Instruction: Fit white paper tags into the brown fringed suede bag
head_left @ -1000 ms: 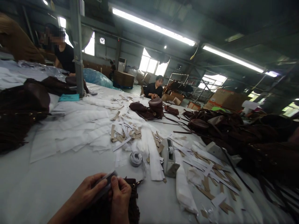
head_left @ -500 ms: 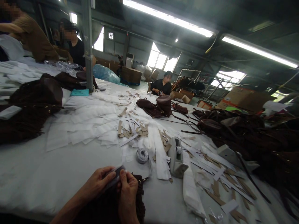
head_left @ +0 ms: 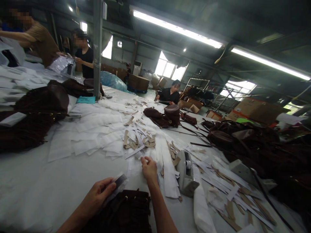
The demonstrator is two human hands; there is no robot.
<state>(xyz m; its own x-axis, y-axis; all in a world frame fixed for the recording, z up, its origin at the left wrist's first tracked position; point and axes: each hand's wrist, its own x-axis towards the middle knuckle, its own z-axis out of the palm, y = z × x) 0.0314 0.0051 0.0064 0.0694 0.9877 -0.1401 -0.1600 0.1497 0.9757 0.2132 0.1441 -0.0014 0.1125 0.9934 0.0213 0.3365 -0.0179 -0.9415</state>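
Note:
My left hand [head_left: 100, 191] is closed on a dark flat piece in a translucent white wrap [head_left: 119, 182], pinched between thumb and fingers. Below it, at the near table edge, lies a dark brown bag [head_left: 131, 207] with small metal fittings, partly behind my forearms. My right hand [head_left: 150, 169] reaches over the table, its fingers drawn together beside pale scraps and tan strips [head_left: 142, 140]. What its fingertips hold, if anything, is too small to make out. The grey coil seen before is hidden around this hand.
A grey tape dispenser [head_left: 187, 174] stands to the right among white and tan strips. White sheets [head_left: 92, 129] spread over the table. Dark brown bags lie at left [head_left: 39, 110], far middle [head_left: 167, 116] and right [head_left: 243, 139]. A post [head_left: 97, 48] rises at left; several people work beyond.
My right hand has let go of the wrapped dark piece and moved forward to where the grey coil lay. My left hand keeps hold of the piece. The view has shifted slightly.

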